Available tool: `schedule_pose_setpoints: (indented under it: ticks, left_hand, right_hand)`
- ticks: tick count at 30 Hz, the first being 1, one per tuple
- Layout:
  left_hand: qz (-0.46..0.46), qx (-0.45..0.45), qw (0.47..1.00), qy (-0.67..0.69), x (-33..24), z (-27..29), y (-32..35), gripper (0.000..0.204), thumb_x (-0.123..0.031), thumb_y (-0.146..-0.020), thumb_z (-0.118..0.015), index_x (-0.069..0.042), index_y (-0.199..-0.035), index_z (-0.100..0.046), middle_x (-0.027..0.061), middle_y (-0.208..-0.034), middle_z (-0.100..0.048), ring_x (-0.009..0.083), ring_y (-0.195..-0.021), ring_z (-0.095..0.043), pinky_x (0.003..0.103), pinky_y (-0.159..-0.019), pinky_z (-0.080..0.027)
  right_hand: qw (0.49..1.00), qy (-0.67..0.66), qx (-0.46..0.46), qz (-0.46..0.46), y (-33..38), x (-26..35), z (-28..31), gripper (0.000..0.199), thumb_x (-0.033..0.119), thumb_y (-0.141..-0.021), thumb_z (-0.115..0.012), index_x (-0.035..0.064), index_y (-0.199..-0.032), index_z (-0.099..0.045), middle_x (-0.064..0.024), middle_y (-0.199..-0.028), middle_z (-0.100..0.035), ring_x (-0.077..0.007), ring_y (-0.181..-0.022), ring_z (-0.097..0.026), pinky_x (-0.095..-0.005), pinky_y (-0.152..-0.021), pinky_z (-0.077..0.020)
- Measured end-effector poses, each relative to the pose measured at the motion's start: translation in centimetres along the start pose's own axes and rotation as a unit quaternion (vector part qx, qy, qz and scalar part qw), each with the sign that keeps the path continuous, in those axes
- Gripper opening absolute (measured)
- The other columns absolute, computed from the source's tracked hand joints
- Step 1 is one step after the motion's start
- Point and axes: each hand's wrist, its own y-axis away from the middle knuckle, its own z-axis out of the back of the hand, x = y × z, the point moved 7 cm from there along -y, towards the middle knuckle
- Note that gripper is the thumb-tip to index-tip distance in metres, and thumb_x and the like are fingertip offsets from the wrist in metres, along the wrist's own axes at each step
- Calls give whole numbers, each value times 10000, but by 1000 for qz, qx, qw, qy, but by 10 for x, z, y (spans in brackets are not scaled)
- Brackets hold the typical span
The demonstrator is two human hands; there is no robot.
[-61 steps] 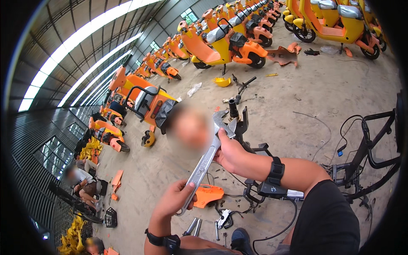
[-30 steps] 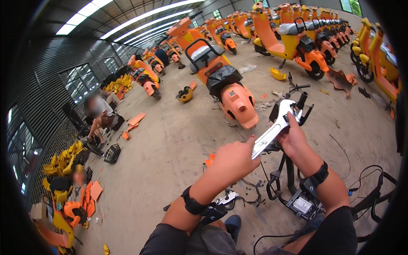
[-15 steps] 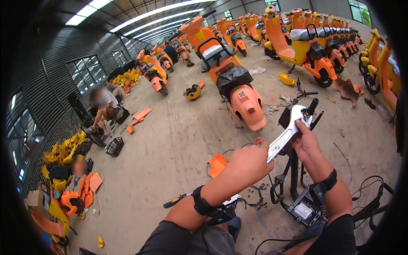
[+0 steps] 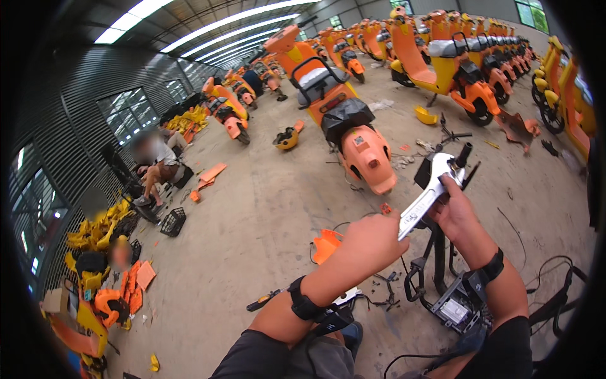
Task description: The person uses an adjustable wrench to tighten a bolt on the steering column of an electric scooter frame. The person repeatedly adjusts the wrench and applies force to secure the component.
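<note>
A large silver wrench (image 4: 419, 207) slants up to the right in front of me. My left hand (image 4: 374, 245) is wrapped round the lower end of its handle. My right hand (image 4: 457, 213) grips it close to the head, thumb along the edge, its other fingers partly hidden. The jaw sits at the top of a scooter's steering column, beside a black tube (image 4: 464, 155); its exact fit on the nut is hidden. Below stands the stripped black frame (image 4: 437, 259), with a silver metal box (image 4: 453, 311) low on it.
Ahead stands an orange scooter (image 4: 366, 158), with rows of scooters behind. An orange panel piece (image 4: 327, 245), loose cables (image 4: 386, 294) and a screwdriver-like tool (image 4: 264, 299) lie on the floor. Leftward are a seated person (image 4: 163, 161), a black crate (image 4: 173, 222) and yellow panels (image 4: 101, 230).
The wrench and both my hands keep nearly the same place and grip. My view has shifted slightly. The seated person at the left has drawn an arm up from near the floor.
</note>
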Motion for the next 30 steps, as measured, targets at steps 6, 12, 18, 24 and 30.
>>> schedule_pose_setpoints:
  ticks: [6,12,18,24,30]
  left_hand:
    - [-3,-26,1000,-2,2,-1,-2,418,-368,-869,-642,-53,-1144,-623,217,-828,-691,409,-774,-670,498,-705,-535]
    - [8,-10,1000,1,-9,4,-3,465,-367,-854,-674,-44,-1185,-624,217,-828,-689,409,-771,-663,482,-695,-528]
    - [17,-21,1000,-7,-13,-5,-8,457,-360,-854,-677,-68,-1201,-629,226,-831,-685,406,-775,-665,467,-698,-529]
    - [26,-4,1000,9,-22,1,-11,464,-354,-847,-691,-104,-1233,-634,220,-802,-676,403,-754,-663,451,-697,-526]
    - [11,-33,999,5,-11,3,-6,465,-363,-845,-701,-92,-1219,-641,204,-764,-668,382,-707,-662,436,-656,-517]
  right_hand:
    - [999,-15,-21,27,-12,-5,7,176,266,-938,-655,113,-1022,-634,-11,-901,-644,-165,-794,-617,-328,-692,-499]
    - [999,-8,-41,9,-6,3,8,257,354,-958,-616,103,-1014,-618,-22,-906,-667,-173,-808,-645,-325,-672,-481]
    - [999,-18,-39,-18,-4,3,7,363,445,-979,-555,91,-1050,-596,-48,-924,-638,-193,-805,-612,-345,-709,-501]
    - [999,-38,-6,19,-3,7,9,231,345,-949,-639,124,-1004,-598,-18,-938,-624,-176,-881,-623,-348,-789,-499]
    - [997,-61,-18,34,-7,3,1,202,252,-955,-628,69,-1039,-613,-46,-896,-663,-192,-783,-659,-353,-721,-555]
